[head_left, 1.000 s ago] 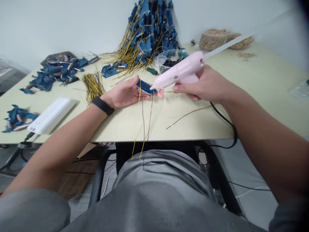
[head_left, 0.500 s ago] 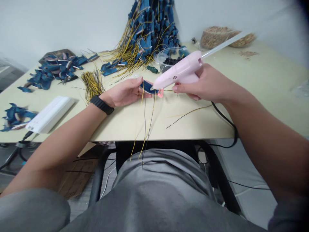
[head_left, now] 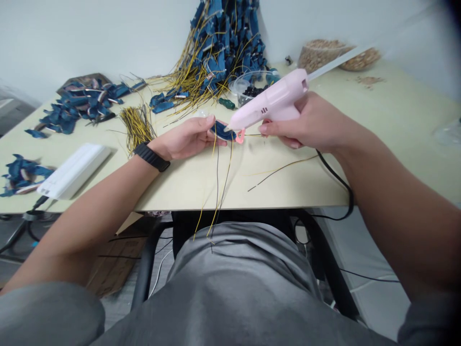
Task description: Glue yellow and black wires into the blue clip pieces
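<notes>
In my left hand (head_left: 190,137), pinched between thumb and fingers, is a small blue fabric piece (head_left: 224,130). Yellow and black wires (head_left: 217,182) hang down from it past the table edge. My right hand (head_left: 306,122) grips a pale pink hot glue gun (head_left: 270,100), with a long translucent glue stick (head_left: 340,61) sticking out of its back. The gun's nozzle (head_left: 226,128) points down-left and is at the blue piece; whether it touches cannot be made out. A small pink stand (head_left: 240,136) hangs under the nozzle.
Behind stands a big heap of blue pieces with wires (head_left: 226,43). Left are loose blue pieces (head_left: 75,103), a wire bundle (head_left: 136,127) and a white power strip or bank (head_left: 74,170). A tub of black bits (head_left: 252,91) and bags of tan material (head_left: 322,55) lie farther back.
The glue gun's rear has lifted slightly and shifted a little right, while its nozzle stays at the blue piece. My left hand has barely moved.
</notes>
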Motion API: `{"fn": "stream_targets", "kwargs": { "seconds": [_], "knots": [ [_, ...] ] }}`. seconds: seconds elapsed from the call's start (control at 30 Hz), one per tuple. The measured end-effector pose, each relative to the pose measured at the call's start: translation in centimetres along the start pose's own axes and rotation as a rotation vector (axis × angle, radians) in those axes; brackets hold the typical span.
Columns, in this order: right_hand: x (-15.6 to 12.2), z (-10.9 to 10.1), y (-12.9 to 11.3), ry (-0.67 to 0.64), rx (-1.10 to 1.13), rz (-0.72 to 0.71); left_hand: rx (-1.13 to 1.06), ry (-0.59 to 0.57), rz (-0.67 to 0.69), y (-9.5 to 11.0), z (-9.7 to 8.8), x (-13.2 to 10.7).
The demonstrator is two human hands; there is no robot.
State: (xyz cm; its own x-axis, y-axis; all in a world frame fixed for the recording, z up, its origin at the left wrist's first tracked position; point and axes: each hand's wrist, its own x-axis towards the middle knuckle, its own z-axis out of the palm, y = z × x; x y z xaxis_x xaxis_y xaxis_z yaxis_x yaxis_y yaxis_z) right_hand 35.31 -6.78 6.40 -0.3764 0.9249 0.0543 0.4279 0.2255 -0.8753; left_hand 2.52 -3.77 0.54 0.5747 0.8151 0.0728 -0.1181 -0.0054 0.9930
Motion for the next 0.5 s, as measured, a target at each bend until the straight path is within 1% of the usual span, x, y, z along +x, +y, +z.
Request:
{"fn": "stream_targets", "kwargs": {
  "seconds": [0.17,0.33,0.5],
  "knots": [
    [0.38,0.44,0.28,-0.027,-0.017,-0.018,0.075,-0.064,0.013,0.04,0.17,0.20],
    [0.46,0.19,0.48,-0.045,-0.004,-0.015,0.090,-0.049,0.003,0.01,-0.03,0.15],
    [-0.28,-0.13,-0.35,-0.041,0.073,-0.006,0.112,-0.021,0.033,-0.13,-0.12,0.12]
  ]
}}
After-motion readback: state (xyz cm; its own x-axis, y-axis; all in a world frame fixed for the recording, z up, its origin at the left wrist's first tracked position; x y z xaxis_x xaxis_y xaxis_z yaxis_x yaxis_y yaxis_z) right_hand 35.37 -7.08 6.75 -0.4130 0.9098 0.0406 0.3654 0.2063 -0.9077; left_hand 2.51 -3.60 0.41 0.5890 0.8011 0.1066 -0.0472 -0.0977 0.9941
